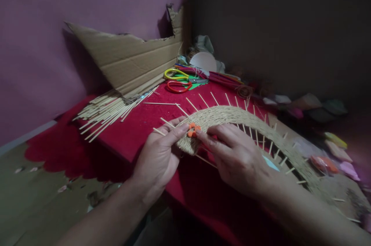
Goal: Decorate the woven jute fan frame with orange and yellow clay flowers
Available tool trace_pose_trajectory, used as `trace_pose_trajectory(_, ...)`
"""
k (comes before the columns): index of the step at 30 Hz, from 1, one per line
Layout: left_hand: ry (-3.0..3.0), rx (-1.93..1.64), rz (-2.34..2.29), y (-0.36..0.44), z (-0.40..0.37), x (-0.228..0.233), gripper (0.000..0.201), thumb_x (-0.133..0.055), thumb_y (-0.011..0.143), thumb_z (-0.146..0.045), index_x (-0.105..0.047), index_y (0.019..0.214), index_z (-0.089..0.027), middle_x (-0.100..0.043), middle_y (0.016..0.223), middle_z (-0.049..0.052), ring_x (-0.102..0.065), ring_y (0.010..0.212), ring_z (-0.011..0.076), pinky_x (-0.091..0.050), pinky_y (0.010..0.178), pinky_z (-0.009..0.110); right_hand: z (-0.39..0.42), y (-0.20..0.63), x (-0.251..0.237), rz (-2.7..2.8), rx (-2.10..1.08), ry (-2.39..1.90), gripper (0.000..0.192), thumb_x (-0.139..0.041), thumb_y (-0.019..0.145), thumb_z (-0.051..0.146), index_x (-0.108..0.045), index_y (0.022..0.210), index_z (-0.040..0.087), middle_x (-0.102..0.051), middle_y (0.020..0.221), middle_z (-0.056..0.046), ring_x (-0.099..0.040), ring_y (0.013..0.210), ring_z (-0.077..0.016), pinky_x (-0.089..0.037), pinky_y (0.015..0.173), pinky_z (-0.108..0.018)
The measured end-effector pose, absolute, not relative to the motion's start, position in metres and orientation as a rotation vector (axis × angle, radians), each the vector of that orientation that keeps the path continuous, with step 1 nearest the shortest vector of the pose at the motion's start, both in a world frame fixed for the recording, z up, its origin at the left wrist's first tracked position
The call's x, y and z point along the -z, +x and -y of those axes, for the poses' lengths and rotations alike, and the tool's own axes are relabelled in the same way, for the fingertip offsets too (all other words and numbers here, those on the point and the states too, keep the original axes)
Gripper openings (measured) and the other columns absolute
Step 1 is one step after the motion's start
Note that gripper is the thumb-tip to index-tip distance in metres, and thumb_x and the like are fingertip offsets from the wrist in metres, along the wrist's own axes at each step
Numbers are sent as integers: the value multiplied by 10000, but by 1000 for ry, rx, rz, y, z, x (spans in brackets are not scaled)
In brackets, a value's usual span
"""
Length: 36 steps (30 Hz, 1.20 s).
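Observation:
A curved band woven of tan twine (228, 114) arcs from my hands away to the right, with thin wooden sticks poking out along both edges. My left hand (162, 149) grips its near end, thumb on top and fingers underneath. On the weave by that thumb lies a small orange flower-shaped piece (193, 130). My right hand (236, 153) has its fingers bent together, their tips touching the flower's right side. The undersides of my left fingers are hidden by the band.
Yellow-and-red-handled scissors (178, 80) lie on the red cloth (121, 132). Behind stands a torn cardboard sheet (130, 58) over a bundle of thin sticks (100, 111). Small orange packets (324, 164) and other blurred items sit at the right.

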<state>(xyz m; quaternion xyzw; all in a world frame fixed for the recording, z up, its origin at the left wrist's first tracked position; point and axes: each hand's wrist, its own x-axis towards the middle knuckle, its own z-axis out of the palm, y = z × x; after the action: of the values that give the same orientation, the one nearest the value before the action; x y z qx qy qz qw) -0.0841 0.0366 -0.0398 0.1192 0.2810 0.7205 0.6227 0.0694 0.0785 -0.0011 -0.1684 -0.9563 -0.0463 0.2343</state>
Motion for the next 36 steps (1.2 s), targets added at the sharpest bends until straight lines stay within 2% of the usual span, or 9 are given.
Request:
trace_pose_trajectory(6,235,-1704,-649,-83,-36,41,185,-653,753,-64,-644,935,-98,-708,823,71,-679,733,131,-558,672,206,-76,64,5,2729,217,-484,335,-465,858,114,-595,1167,125,-603,863,-78,-484,720,-186,-404,646,-351)
trace_pose_trajectory(15,236,-1671,-638,-82,-36,37,164,-625,775,-50,-627,928,-110,-707,771,55,-675,654,116,-550,622,185,-77,63,0,2654,199,-471,358,-445,856,92,-602,1176,117,-587,869,-102,-492,742,-197,-421,638,-353)
trace_pose_trajectory(20,294,-1628,-660,-83,-36,36,217,-626,777,-64,-592,989,-99,-701,819,81,-681,711,161,-557,647,239,-81,59,2,2618,249,-536,357,-460,859,97,-603,1185,93,-593,873,-123,-504,760,-208,-450,649,-359)
trace_pose_trajectory(27,287,-1656,-704,-82,-36,36,258,-648,730,-23,-575,968,-92,-683,785,58,-660,661,125,-548,632,217,-81,58,9,2628,336,-539,317,-475,881,154,-616,1155,82,-604,865,-111,-494,743,-202,-449,650,-360)
trace_pose_trajectory(36,308,-1649,-721,-81,-37,33,277,-623,708,3,-578,967,-86,-690,765,71,-662,635,138,-551,613,229,-80,59,9,2613,309,-549,322,-440,894,147,-612,1158,83,-611,877,-120,-501,756,-203,-455,660,-361)
